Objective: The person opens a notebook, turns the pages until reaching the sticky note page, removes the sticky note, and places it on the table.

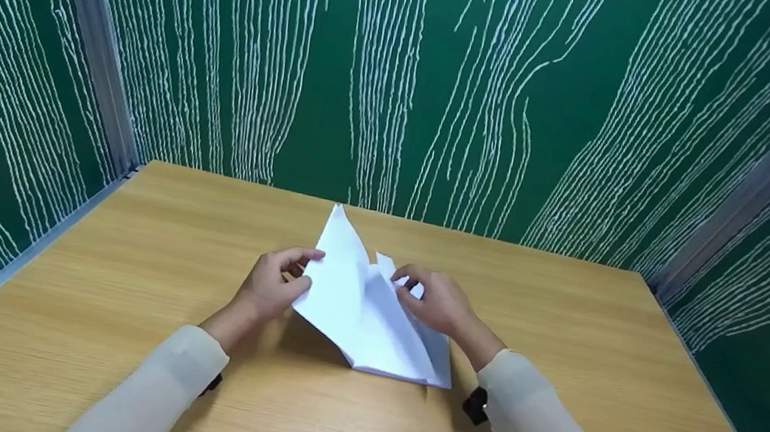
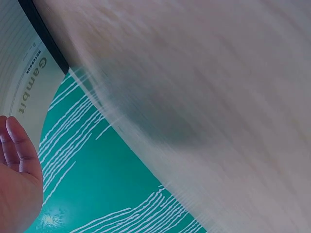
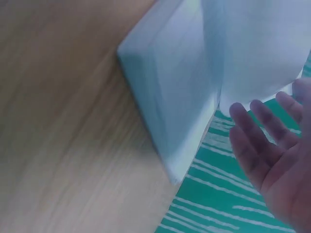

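An opened notebook (image 1: 341,270) with white pages stands tilted over the middle of the wooden table. My left hand (image 1: 272,281) grips its left side between thumb and fingers, holding that side raised. In the left wrist view its pale cover (image 2: 26,92) bears the words "Gambit" and "NOTEBOOK". At the right-hand pages, my right hand (image 1: 439,302) pinches a page near its upper edge between thumb and forefinger. The right wrist view shows a curved white page (image 3: 262,53) beside the spread fingers. The exact contact of the right fingertips is partly hidden.
The notebook's lower right corner rests on the wooden table (image 1: 147,274). Green panels (image 1: 327,89) with white wavy lines stand behind and at both sides, joined by grey posts (image 1: 102,22). Dark wrist devices (image 1: 477,406) show under the sleeves.
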### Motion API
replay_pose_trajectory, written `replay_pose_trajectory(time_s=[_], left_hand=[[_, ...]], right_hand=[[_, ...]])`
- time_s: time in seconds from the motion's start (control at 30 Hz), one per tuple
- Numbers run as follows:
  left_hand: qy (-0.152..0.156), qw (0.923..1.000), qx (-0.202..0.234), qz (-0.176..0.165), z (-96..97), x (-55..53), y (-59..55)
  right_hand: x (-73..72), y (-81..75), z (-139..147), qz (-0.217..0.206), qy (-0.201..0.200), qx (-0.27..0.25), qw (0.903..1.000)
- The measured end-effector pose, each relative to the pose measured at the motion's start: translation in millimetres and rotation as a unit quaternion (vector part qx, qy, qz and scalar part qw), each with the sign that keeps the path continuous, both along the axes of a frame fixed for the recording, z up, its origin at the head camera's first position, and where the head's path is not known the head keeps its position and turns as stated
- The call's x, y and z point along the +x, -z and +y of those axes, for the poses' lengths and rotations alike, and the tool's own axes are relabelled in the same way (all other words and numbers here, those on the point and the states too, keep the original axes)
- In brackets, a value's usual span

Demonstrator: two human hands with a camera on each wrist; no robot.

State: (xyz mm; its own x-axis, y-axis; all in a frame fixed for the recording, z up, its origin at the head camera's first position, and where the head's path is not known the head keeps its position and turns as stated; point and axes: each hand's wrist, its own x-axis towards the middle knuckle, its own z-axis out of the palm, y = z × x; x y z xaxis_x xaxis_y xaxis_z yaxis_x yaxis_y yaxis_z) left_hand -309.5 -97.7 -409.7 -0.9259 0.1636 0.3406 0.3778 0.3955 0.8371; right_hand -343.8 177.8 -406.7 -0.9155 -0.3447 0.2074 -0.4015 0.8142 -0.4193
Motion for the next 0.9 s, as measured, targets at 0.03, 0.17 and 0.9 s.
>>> replay_pose_trajectory(time_s=[0.03,0.17,0.9], left_hand=[[0.000,1.0000,-0.001,0.001,0.0,0.3,0.4],[-0.004,1.0000,-0.004,-0.001,0.5,1.0,0.9],[0.007,0.9999,-0.003,0.008,0.0,1.2,-0.1]], right_hand=[[1.4,0.2,-2.4,0.011,-0.009,0.007,0.9999],[8.0,-0.4,-11.1,0.038,-0.024,0.038,0.9983],[12.7,-7.8,-14.1,-0.129,0.082,0.033,0.9877]])
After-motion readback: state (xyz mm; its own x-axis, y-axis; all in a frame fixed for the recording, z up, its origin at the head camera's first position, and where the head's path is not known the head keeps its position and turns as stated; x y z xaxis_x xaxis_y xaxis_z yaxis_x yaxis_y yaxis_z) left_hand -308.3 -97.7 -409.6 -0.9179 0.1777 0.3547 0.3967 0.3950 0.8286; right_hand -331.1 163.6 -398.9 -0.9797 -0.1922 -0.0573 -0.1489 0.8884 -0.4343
